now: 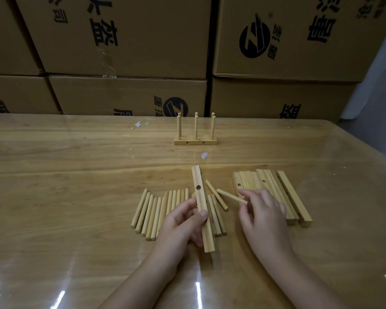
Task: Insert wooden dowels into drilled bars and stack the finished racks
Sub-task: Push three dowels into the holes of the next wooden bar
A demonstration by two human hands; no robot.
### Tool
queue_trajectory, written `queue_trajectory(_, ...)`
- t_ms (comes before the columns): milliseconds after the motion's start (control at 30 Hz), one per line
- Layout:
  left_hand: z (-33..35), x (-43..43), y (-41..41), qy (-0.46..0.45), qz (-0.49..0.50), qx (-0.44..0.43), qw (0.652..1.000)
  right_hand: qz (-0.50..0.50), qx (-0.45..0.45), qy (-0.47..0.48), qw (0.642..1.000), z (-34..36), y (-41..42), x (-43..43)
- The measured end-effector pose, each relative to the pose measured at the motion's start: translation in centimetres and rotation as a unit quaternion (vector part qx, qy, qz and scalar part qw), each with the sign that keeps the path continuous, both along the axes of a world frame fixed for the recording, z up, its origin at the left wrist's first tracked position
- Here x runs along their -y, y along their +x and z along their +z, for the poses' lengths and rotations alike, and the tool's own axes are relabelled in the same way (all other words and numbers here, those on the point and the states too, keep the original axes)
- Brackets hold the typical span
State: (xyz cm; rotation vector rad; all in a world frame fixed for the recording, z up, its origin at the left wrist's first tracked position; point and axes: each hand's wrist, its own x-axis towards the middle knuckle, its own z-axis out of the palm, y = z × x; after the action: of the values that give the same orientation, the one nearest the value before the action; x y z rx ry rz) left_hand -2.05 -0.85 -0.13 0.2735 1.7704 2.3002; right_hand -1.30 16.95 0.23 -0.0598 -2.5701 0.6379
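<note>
My left hand point(183, 221) grips a drilled wooden bar point(201, 197) around its middle, holding it lengthwise away from me with one hole showing near the far end. My right hand point(262, 216) pinches one wooden dowel point(231, 196) by its near end, its tip pointing toward the bar. Several loose dowels point(156, 210) lie in a row on the table under and left of the bar. A pile of drilled bars point(274, 192) lies to the right, partly behind my right hand. Finished racks point(196, 139) with upright dowels stand farther back.
The wooden table point(76, 186) has a glossy clear cover. Stacked cardboard boxes point(125, 41) form a wall along its far edge. White scraps point(139, 124) lie on the table behind and in front of the racks.
</note>
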Motion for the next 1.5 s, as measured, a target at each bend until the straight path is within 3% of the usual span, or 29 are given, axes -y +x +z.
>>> queue_trajectory(100, -0.03, -0.06, -0.03, 0.002, 0.001, 0.001, 1.000, -0.001, 0.035, -0.031, 0.999, 0.03, -0.17, -0.30)
queue_trajectory(333, 0.34, -0.04, 0.17, -0.004, 0.000, -0.001, 1.000, -0.010, 0.040, 0.014, 0.999, -0.27, -0.32, -0.20)
queue_trajectory(533, 0.42, 0.04, 0.20, -0.019, -0.005, 0.003, 1.000, -0.003, -0.055, -0.167, 0.984, -0.26, -0.54, -0.75)
queue_trajectory(667, 0.29, 0.17, 0.32, -0.048, 0.018, 0.008, 0.999, 0.043, -0.115, -0.227, 0.966, -0.03, -0.46, -0.65)
queue_trajectory(933, 0.11, -0.06, 0.06, -0.043, 0.064, 0.009, 0.997, 0.101, -0.156, -0.267, 0.946, 0.12, -0.38, -0.46)
queue_trajectory(1500, -0.23, -0.01, -0.27, -0.010, 0.019, 0.000, 1.000, 0.118, -0.151, -0.314, 0.930, 0.33, -0.11, -0.29)
